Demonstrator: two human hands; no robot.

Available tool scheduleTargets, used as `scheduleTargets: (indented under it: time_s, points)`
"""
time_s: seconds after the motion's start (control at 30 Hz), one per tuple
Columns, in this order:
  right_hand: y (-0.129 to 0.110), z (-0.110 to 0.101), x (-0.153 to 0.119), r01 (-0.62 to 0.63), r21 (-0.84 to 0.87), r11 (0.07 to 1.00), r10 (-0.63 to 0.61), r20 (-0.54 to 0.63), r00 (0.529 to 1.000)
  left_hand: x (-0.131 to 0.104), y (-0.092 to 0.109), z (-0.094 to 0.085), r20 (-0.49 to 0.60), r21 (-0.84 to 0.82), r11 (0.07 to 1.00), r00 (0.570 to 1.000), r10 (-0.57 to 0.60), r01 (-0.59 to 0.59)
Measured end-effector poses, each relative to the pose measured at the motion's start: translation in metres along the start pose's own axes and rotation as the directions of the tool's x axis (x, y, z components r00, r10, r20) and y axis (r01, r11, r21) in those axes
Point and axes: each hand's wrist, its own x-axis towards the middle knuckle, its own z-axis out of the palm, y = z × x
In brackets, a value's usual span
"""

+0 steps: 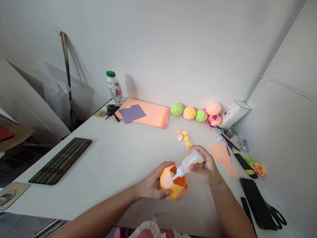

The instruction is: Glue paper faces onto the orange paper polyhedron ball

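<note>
An orange and peach faceted paper ball (175, 191) with openings in its top and side is in my left hand (151, 185), the fingers and thumb gripping its left side. My right hand (206, 168) is closed around a white squeeze bottle (190, 162), tilted nozzle down. The nozzle tip is at the ball's upper opening, by a peach panel; whether they touch is hard to tell. Small peach and orange paper pieces (186, 138) lie on the table beyond my right hand.
Finished-looking paper balls (189, 113) line the wall on the white table (111, 155). Coloured sheets (153, 114), keys (112, 110) and a green-capped bottle (115, 89) stand or lie back left. At right are peach papers (219, 152), a cutter (245, 163), a black case (257, 203) and scissors (277, 216).
</note>
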Motion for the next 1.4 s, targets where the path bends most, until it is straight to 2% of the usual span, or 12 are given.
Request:
scheduleTargets:
  time_s: [0.23,0.6,0.87,1.1,1.27,1.4]
  points:
    - [0.003,-0.003,0.005,-0.104,0.086,0.991,0.110,-0.075,0.991,-0.001,0.002,-0.001,-0.015,0.047,0.999,1.000,-0.018,0.019]
    - [0.011,0.001,0.014,-0.231,0.248,0.941,0.244,-0.022,0.970,0.002,0.005,0.000,0.002,0.060,0.998,1.000,0.002,-0.002]
    - [0.014,0.001,0.017,-0.229,0.282,0.932,0.258,-0.071,0.963,0.001,0.002,-0.002,0.005,0.076,0.997,1.000,-0.001,0.000]
    - [0.019,0.001,0.016,-0.264,0.404,0.876,0.279,0.021,0.960,0.001,0.005,0.000,-0.006,0.050,0.999,1.000,-0.006,0.006]
    - [0.021,-0.006,0.019,-0.217,0.522,0.825,0.273,-0.032,0.961,-0.001,-0.001,0.000,0.004,0.030,0.999,1.000,-0.010,0.010]
    - [0.013,-0.025,0.018,-0.129,0.562,0.817,0.234,-0.119,0.965,-0.003,-0.004,0.000,-0.021,0.031,0.999,1.000,0.008,-0.008]
